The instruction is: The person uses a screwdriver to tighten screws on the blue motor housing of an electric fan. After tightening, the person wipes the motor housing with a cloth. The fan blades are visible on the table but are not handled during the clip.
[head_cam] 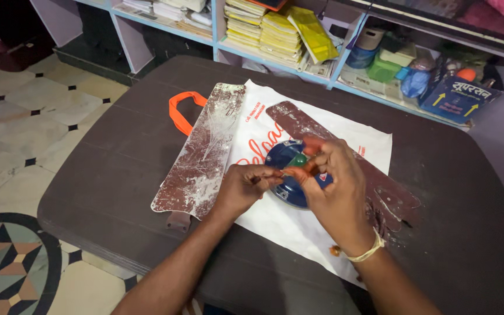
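Behind my dark brown table (118,169) runs a pale blue shelf (275,55) stacked with yellow books (281,35) and small boxes, and patterned tiles (24,116) cover the floor to my left. On the table lies a white bag (275,224) with an orange handle (183,111). Two worn, reddish-brown fan blades rest on it: the left blade (202,154) lies free, half on the bag and half on the table, and the right blade (380,186) runs from the middle of the bag toward my right wrist. Between them sits a round blue hub (287,175), partly hidden by my fingers.

My left hand (243,186) is closed in a pinch on a thin wire (272,173), just over the hub's left edge. My right hand (333,186) is curled above the hub, its fingertips gripping a tool with a green and orange handle (303,161); I cannot tell what kind of tool it is. Both hands nearly meet over the hub. A pale thread band (368,252) circles my right wrist.
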